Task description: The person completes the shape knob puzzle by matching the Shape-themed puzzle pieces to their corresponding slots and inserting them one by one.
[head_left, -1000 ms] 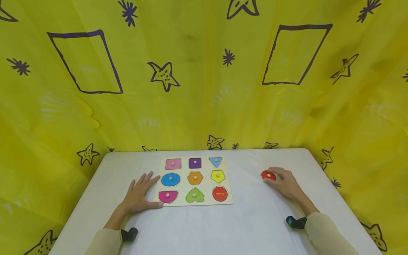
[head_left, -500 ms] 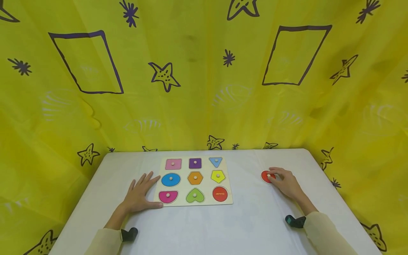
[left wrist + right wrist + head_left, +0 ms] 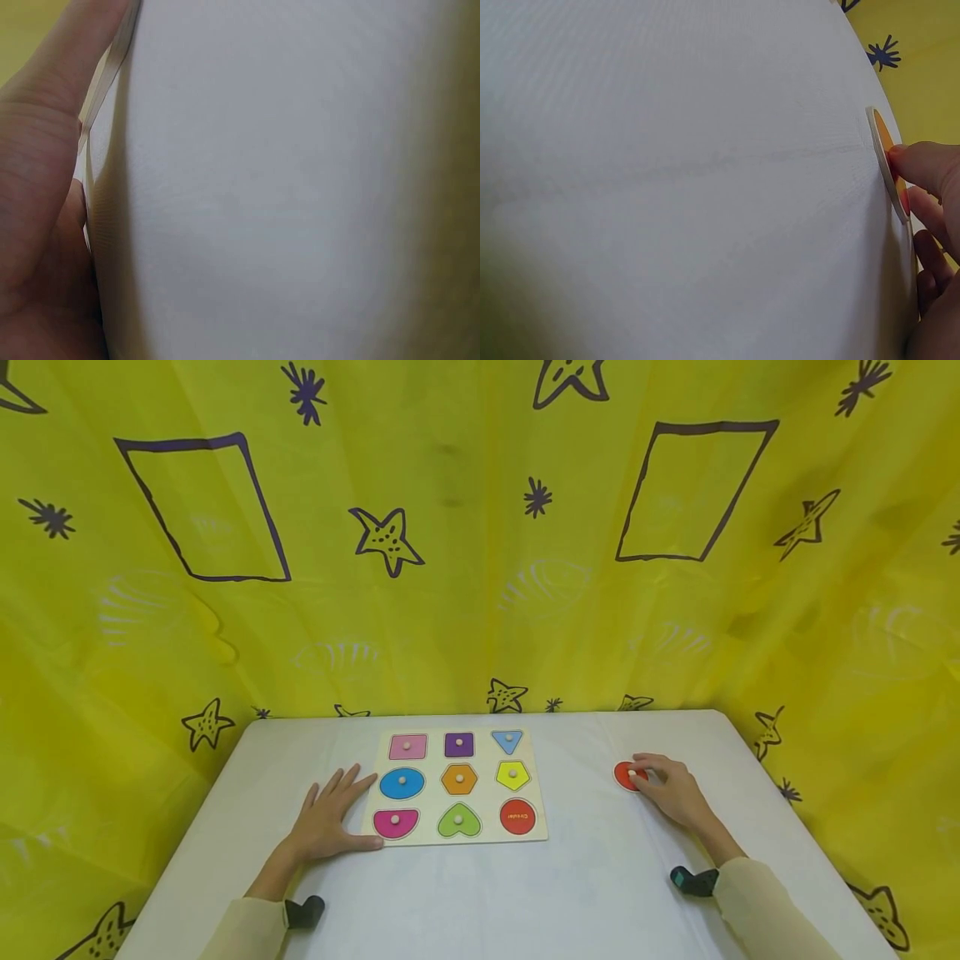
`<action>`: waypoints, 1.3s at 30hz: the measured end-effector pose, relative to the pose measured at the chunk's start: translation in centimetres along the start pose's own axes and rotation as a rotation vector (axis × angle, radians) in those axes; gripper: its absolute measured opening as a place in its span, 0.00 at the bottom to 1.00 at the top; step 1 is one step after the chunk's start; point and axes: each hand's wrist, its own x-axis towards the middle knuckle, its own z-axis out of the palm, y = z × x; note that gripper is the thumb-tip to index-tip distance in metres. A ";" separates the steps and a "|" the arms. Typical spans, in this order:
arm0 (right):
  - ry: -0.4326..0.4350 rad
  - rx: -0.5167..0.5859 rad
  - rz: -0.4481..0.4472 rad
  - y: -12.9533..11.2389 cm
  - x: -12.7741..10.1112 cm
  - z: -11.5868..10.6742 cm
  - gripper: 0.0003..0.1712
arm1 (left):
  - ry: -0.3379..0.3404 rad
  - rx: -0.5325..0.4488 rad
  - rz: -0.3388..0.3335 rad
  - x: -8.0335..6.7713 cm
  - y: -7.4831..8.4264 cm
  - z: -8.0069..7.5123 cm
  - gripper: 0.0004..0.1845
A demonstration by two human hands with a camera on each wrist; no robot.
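A wooden peg puzzle board (image 3: pixel 483 835) lies on the white table with several coloured knobbed shapes in it. At its near right corner is a round red recess (image 3: pixel 517 817) with printed lettering. My left hand (image 3: pixel 322 827) rests spread at the board's left side, thumb on the near left corner and forefinger at the left edge. Far to the right, my right hand (image 3: pixel 675 789) pinches the knob of a red round puzzle piece (image 3: pixel 624 777) lying on the table. In the right wrist view, thumb and fingers touch the face of this puzzle piece (image 3: pixel 883 142).
White cloth covers the table (image 3: pixel 577 893), creased on the right. A yellow curtain (image 3: pixel 465 635) with dark star drawings stands behind the far edge and along both sides. Each wrist carries a small black camera, such as the right wrist camera (image 3: pixel 693 882).
My right thumb and forefinger have shifted from the rim of the red round piece in to its knob. The piece has stayed nearly in place. My left hand and the board have not moved.
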 end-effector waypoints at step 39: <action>0.003 -0.075 -0.154 -3.1 0.6 -0.9 0.10 | 0.008 -0.001 0.006 -0.1 -0.1 0.1 0.59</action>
